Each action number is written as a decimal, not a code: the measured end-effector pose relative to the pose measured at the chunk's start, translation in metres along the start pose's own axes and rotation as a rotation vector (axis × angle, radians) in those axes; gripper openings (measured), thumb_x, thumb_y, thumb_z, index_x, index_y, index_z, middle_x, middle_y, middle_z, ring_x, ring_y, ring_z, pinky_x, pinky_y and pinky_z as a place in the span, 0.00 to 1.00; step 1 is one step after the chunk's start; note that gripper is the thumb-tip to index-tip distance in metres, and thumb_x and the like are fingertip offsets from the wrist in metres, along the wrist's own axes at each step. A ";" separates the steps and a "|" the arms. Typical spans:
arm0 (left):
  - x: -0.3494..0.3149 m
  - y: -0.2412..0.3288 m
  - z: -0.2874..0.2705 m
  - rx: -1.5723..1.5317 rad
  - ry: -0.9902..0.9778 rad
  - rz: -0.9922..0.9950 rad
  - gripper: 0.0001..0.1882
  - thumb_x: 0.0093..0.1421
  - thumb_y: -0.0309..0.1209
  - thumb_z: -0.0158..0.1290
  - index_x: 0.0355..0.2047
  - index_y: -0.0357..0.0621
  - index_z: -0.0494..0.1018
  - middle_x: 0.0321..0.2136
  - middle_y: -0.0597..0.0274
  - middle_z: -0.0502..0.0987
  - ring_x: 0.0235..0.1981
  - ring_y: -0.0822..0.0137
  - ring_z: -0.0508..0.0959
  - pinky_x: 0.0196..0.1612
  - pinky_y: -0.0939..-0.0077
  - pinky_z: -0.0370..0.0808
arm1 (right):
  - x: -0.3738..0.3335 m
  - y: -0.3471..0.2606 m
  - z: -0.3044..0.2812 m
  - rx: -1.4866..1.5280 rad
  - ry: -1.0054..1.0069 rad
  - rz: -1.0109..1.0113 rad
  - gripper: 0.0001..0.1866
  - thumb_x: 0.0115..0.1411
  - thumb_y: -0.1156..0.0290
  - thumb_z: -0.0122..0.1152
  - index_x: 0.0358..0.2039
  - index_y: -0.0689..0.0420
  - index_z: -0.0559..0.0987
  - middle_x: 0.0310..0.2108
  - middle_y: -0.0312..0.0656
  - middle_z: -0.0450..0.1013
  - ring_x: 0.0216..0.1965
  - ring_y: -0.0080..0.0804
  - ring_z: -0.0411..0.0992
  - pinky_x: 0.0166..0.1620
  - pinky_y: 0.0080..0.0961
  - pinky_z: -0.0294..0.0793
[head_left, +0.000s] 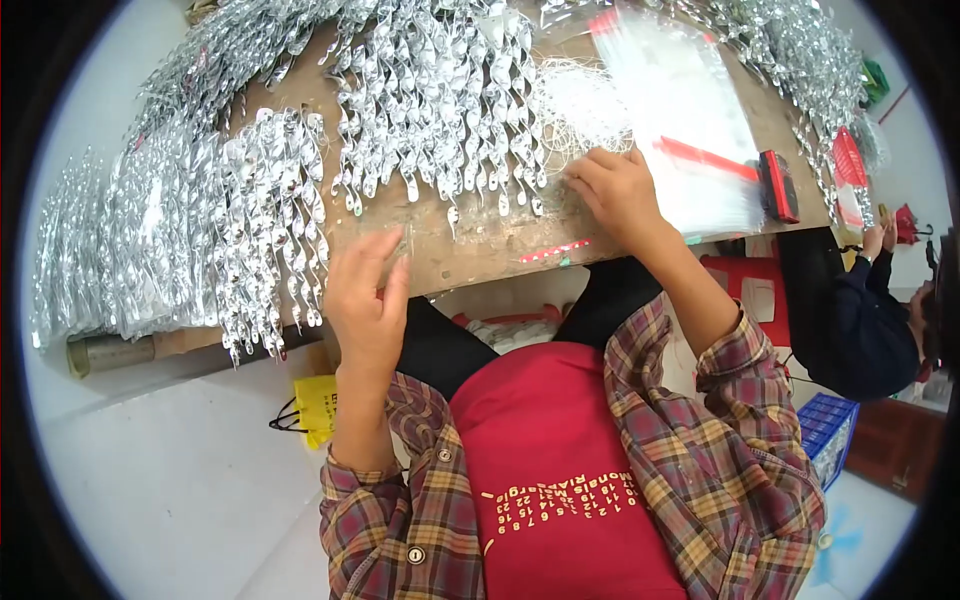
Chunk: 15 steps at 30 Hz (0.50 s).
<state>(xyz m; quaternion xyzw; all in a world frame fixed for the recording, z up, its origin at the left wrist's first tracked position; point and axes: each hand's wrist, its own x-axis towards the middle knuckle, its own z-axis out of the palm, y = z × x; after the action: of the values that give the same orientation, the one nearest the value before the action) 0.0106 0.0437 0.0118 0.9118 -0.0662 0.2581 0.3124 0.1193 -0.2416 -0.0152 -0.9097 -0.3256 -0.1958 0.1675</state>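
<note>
The left hand is at the near edge of the brown counter, fingers loosely curled, thumb and forefinger pinching the corner of a small clear bag that is hard to make out against the wood; the right hand rests palm down farther in, fingers bent and pressed on the counter beside a tangle of white thread, and whether it grips anything I cannot tell; between the hands, a row of silver spiral ornaments lies fanned out, tips toward the person; more silver spirals hang over the left edge; a stack of clear bags with red strips lies just right of the right hand, a dark red-edged tool beside it; another person's sleeve shows at far right
</note>
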 end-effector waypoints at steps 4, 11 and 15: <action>-0.005 0.001 0.009 -0.111 -0.027 -0.031 0.14 0.48 0.21 0.54 0.38 0.42 0.75 0.34 0.56 0.75 0.36 0.57 0.74 0.39 0.67 0.69 | 0.007 0.019 0.012 -0.078 0.012 -0.069 0.05 0.49 0.71 0.59 0.29 0.50 0.76 0.24 0.32 0.69 0.24 0.29 0.67 0.33 0.27 0.59; -0.004 0.010 0.019 -0.121 -0.060 0.028 0.13 0.48 0.21 0.54 0.37 0.41 0.75 0.33 0.55 0.75 0.35 0.56 0.74 0.39 0.67 0.69 | 0.023 0.028 0.014 -0.212 -0.036 -0.333 0.03 0.49 0.73 0.53 0.26 0.51 0.73 0.21 0.32 0.65 0.23 0.27 0.66 0.32 0.26 0.58; 0.003 0.001 0.029 -0.116 0.004 0.000 0.13 0.50 0.23 0.53 0.39 0.42 0.74 0.34 0.56 0.75 0.36 0.56 0.73 0.40 0.67 0.69 | 0.023 0.021 0.013 -0.248 -0.067 -0.337 0.04 0.47 0.74 0.54 0.25 0.51 0.71 0.21 0.33 0.63 0.23 0.28 0.64 0.32 0.26 0.58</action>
<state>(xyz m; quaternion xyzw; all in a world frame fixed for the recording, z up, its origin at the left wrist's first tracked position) 0.0257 0.0254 -0.0053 0.8917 -0.0804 0.2558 0.3647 0.1529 -0.2388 -0.0197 -0.8620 -0.4520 -0.2294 0.0080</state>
